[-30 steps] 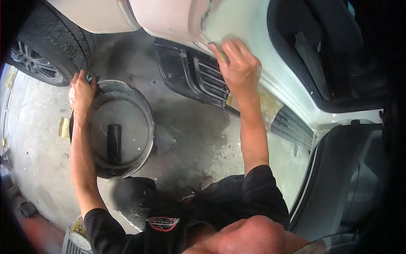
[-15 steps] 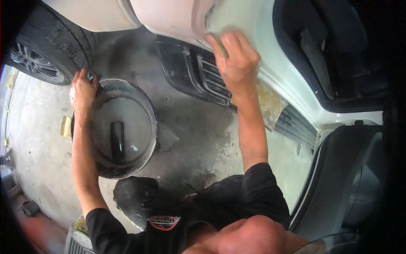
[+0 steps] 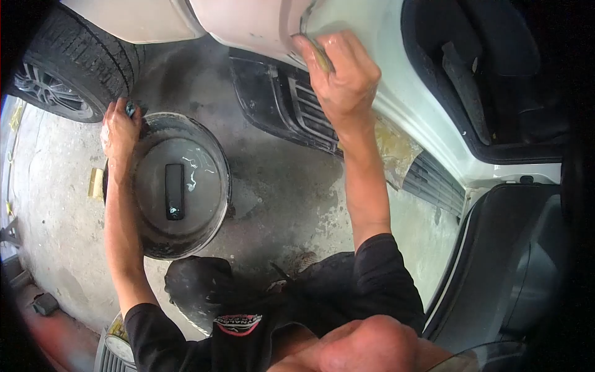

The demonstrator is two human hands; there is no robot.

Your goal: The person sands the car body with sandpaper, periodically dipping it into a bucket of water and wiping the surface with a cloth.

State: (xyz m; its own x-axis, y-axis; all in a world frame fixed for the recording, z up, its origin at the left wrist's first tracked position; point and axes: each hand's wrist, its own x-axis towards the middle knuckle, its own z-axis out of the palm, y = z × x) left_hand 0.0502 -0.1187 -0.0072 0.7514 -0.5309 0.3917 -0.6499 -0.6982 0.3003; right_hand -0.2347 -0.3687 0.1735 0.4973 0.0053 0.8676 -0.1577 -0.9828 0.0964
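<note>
My right hand [image 3: 348, 77] is closed around a thin yellowish piece of sandpaper [image 3: 322, 57], its fingertips against the pale body panel [image 3: 251, 28] of a vehicle. Dark marks show along the panel's edge just above those fingers. My left hand [image 3: 121, 129] is at the left rim of a round black bucket [image 3: 224, 180], closed on a small dark bluish wad [image 3: 131, 110] that looks like a wet cloth; the fingers partly hide it. Inside the bucket, a black oblong block [image 3: 175, 192] lies in greyish water.
A tyre [image 3: 93, 59] stands beyond my left hand. The black grille [image 3: 304, 115] hangs below the panel. To the right are an open door frame [image 3: 455, 167] and a dark seat [image 3: 514, 248]. A yellow block [image 3: 96, 184] lies on the floor left of the bucket.
My right hand has shifted slightly up along the panel with the sandpaper. The black block and the glints on the water have moved a little. My left hand stays at the rim.
</note>
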